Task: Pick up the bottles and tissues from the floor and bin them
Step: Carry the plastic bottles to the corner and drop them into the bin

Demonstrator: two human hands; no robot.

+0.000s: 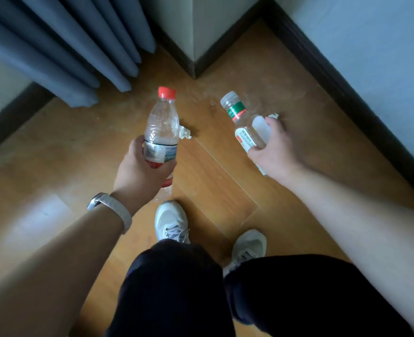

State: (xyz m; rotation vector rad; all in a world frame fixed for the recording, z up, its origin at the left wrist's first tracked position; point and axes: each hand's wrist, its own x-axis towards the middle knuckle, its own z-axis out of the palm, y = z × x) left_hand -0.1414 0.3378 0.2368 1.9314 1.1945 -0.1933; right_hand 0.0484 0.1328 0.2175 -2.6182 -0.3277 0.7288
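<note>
Down at floor level the room pinches in: a jutting wall corner (pixel 201 32) with dark skirting (pixel 342 88) sits straight ahead. The blue-grey curtain (pixel 67 49) hangs in folds to the left, its hem close to the boards. The wooden floor (pixel 213 181) runs on as a narrowing strip between that corner and the right-hand wall, and there's wider bare floor off to the left of the person's white shoes (pixel 171 222).

The person's left hand (pixel 142 171), with a pale wristband (pixel 113 210) behind it, has its fingers wrapped round the lower half of a clear red-capped bottle (pixel 162 127), held up off the floor with the cap pointing away. The right hand (pixel 276 152) grips the body of a second clear bottle (pixel 240 117) with a see-through cap, also lifted and tilted to the left.

A crumpled tissue (pixel 185 133) lies on the boards, showing just past the right edge of the red-capped bottle. A small white scrap (pixel 273 115) peeks out just past the right hand's fingers (can't tell what it is).

Labels: the left bottle's wrap is white, blue and red with fine print. The right one has a green neck band and a white panel with red edging. None of the text is readable.
</note>
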